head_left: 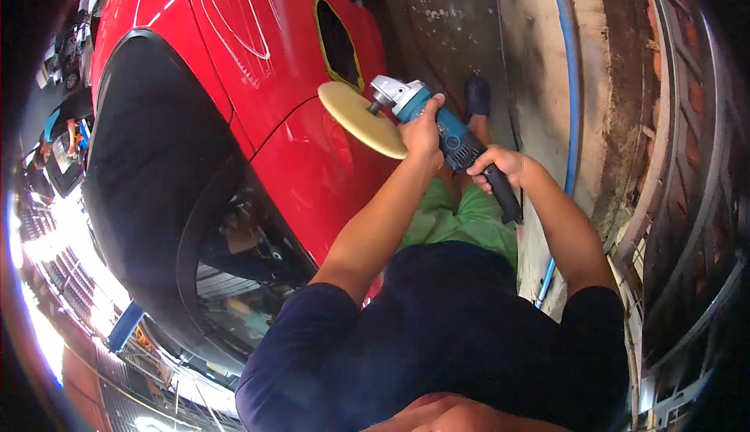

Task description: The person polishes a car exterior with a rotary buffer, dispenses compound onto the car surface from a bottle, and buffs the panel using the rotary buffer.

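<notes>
A teal and black electric polisher (pixel 453 137) with a silver head is held across the front of my body. My left hand (pixel 423 131) is closed around its body just behind the head. Around the dark rear handle, my right hand (pixel 500 166) is wrapped. A round pale-yellow polishing pad (pixel 361 119) sits on the spindle, its face turned toward the side of a red car (pixel 312 170). Whether the pad touches the paint, I cannot tell. Ahead of the pad, yellow tape edges a dark opening (pixel 336 41) in the car's panel.
The car's black soft top (pixel 148 143) and side window (pixel 242 264) lie to the left. A blue hose (pixel 569 65) runs along the wall side at right. On the wet floor a dark shoe (pixel 477 96) shows. Another person (pixel 66 131) is at far left.
</notes>
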Demonstrator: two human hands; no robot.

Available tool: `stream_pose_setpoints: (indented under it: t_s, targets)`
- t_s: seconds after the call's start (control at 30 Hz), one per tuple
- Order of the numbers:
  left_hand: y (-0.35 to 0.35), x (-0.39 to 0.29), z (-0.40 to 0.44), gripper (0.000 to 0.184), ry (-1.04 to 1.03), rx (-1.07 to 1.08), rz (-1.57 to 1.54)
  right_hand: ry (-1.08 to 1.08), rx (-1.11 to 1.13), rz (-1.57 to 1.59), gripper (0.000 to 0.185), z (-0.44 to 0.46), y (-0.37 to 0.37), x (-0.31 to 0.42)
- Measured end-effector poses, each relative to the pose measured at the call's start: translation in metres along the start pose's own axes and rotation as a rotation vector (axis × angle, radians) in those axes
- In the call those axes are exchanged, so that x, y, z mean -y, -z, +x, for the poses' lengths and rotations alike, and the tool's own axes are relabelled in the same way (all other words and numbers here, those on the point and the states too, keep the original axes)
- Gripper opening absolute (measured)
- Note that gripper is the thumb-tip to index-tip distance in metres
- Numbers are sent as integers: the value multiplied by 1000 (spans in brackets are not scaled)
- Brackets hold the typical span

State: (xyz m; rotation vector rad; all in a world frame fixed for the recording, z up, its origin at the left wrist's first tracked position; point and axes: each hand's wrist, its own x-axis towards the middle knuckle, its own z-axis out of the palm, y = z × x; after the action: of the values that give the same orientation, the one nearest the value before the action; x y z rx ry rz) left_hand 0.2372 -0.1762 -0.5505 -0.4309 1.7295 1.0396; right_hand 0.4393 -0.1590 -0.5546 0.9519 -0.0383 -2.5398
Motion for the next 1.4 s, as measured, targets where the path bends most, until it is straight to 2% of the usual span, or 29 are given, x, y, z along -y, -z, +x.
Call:
stream_pose_setpoints:
  t_s: [0.1,0.2,0.5,0.73,0.93,1.07,1.17,1.27,1.37,1.4]
  targets:
    - [-5,-18,-22,52,-55,10,-49,40,-21,-72,12,-13,-15,10]
    - [-3,-11,-6,49,-89,42,-27,5,-38,-38,15,-12,-17,15]
    - [8,42,62,65,230,-80,48,-97,-152,77,15,42,29,-6]
    - [39,96,144,79,417,107,-32,-117,-256,66,17,74,44,-2]
    - [47,107,163,78,494,178,-47,-124,-232,87,20,90,54,-4]
    - [46,116,173,73,481,133,-69,-141,-243,110,20,91,56,-3]
    - [43,106,152,67,384,79,-69,-119,-228,95,17,76,47,-6]
    - [10,45,61,54,211,-57,2,-113,-205,59,15,54,37,-6]
    - [7,27,29,51,219,-44,-23,-76,-147,7,13,26,15,-5]
    - [9,24,22,61,176,19,8,-71,-171,-3,14,12,2,-3]
